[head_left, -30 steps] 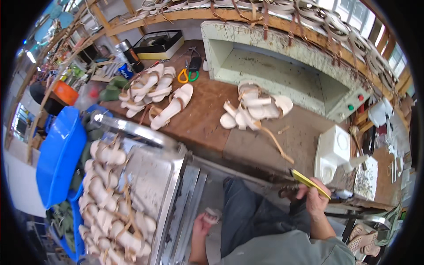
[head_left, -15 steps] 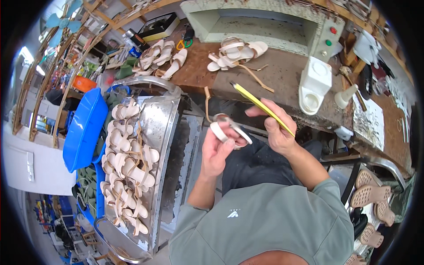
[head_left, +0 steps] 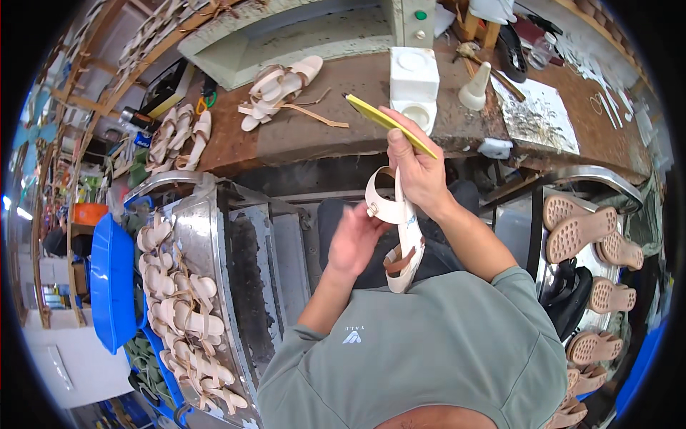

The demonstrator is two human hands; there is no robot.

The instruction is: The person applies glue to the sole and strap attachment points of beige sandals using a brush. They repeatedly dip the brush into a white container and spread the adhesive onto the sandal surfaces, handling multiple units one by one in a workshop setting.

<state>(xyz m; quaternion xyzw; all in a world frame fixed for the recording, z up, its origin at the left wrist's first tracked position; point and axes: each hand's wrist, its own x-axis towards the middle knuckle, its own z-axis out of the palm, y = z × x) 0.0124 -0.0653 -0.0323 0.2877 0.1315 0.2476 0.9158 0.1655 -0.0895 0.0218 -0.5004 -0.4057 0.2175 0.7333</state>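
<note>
My right hand [head_left: 414, 168] grips a cream sandal upper [head_left: 397, 229] by its strap and also pinches a thin yellow brush handle [head_left: 389, 124] that sticks up to the left. The sandal hangs down in front of my chest, its brown-lined heel end lowest. My left hand [head_left: 355, 237] is just left of the sandal, fingers spread, touching its strap near a small buckle.
A metal tray [head_left: 196, 229] on my left holds several cream sandals [head_left: 179, 307], next to a blue tub [head_left: 111, 282]. More sandals [head_left: 275, 86] lie on the brown bench [head_left: 321, 132] beside a white container [head_left: 413, 86]. Brown soles [head_left: 582, 232] sit on a rack at right.
The view swung right and lower. My right hand rose with the brush and now holds the sandal upright; my left hand slid off to its left side.
</note>
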